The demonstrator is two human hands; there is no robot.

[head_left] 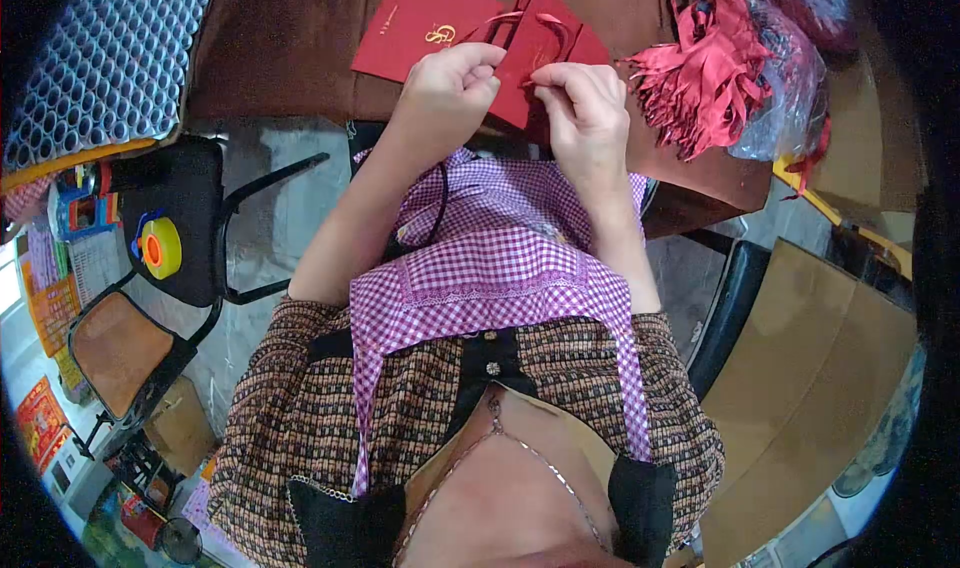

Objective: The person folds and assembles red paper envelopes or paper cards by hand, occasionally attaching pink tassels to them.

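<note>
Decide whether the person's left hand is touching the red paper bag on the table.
Touching. The head view shows the left hand pinching the red paper bag at its edge, no gap visible.

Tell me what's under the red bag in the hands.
Under the held red bag: brown table, and a flat red bag beside its left edge. The left hand hides whether they overlap.

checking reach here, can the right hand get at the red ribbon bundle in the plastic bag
Probably yes: the red ribbon bundle lies just beside the right hand, with nothing between them and its loose ends spilling out. The hand pinches the red gift bag now.
</note>
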